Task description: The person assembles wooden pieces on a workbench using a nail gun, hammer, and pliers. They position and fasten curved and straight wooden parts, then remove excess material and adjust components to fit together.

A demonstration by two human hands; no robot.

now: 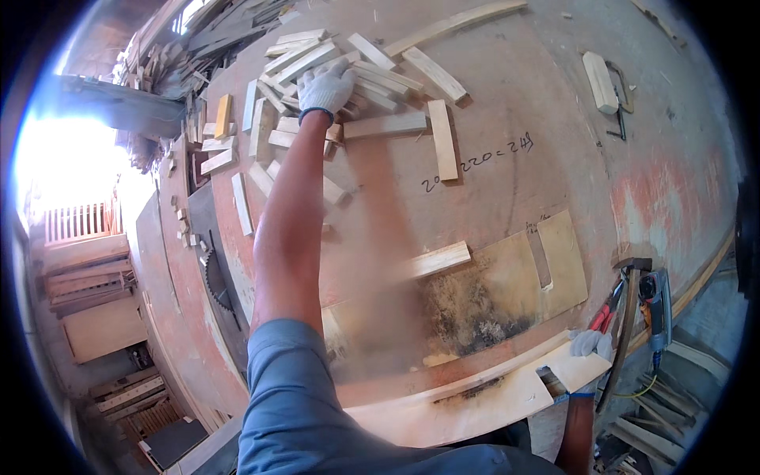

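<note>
My left hand (326, 85), in a white knit glove, reaches far across the reddish workbench (522, 134) and lies palm down on a heap of short pale wood blocks (372, 75). Its fingers curl over the blocks, and whether they grip one is hidden. My right hand (590, 343), also gloved, holds the right end of a thin pale board (475, 404) along the bench's near edge. A single pale block (439, 259) lies mid-bench beside a brown motion-blurred streak.
A circular saw blade (215, 281) stands in a slot at the bench's left side. A hammer (629, 313), red-handled pliers (606, 313) and a power tool (657, 305) lie at the right edge. A clamp with a wood block (602, 83) sits far right. Scrap wood (158, 59) is piled beyond.
</note>
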